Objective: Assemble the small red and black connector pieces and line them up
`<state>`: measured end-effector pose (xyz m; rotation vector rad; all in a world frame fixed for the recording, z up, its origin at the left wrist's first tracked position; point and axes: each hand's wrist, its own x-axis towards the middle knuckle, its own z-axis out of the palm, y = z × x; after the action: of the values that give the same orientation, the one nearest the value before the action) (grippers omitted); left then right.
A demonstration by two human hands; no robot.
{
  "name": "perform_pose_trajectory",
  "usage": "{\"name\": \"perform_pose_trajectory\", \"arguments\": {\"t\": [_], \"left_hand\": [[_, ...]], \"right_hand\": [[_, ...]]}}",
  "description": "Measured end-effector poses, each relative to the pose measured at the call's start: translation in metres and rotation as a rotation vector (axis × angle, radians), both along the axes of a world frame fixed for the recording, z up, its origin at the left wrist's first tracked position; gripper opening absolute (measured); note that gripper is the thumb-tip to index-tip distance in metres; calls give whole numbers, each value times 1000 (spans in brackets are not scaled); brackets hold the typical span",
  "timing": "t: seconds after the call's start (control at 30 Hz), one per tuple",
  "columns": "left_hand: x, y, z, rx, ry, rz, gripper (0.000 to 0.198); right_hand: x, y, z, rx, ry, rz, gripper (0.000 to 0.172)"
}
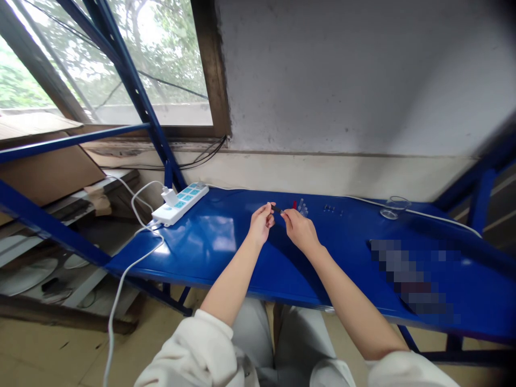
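Between both hands, above the blue table (201,258), is a short black stick-like piece (276,209), too small to name. My left hand (262,219) pinches its left end, fingers closed. From the other side, the fingertips of my right hand (300,228) close on its right end. Just beyond my right hand lie a small red piece (294,205) and several clear plastic pieces (303,208), partly hidden by that hand. Farther right, several tiny dark parts (328,208) are scattered on the tabletop.
A white power strip (181,204) with a plugged-in adapter stands at the left, its cable (121,290) hanging over the edge. At the right are a clear round cup (391,209) and a pixelated dark object (407,274). Blue frame posts (141,97) rise at the left.
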<state>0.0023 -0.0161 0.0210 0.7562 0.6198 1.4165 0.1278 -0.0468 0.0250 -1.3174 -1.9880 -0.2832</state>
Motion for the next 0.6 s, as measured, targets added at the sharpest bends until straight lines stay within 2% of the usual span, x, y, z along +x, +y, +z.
{"name": "perform_pose_trajectory", "arguments": {"t": [0.43,0.6], "left_hand": [[1,1,0,-55,40,95,39],[3,1,-2,-69,67,169,41]], "right_hand": [[-1,2,-5,-25,-74,-36,39],[-2,2,-6,-47,-72,-37,41]]}}
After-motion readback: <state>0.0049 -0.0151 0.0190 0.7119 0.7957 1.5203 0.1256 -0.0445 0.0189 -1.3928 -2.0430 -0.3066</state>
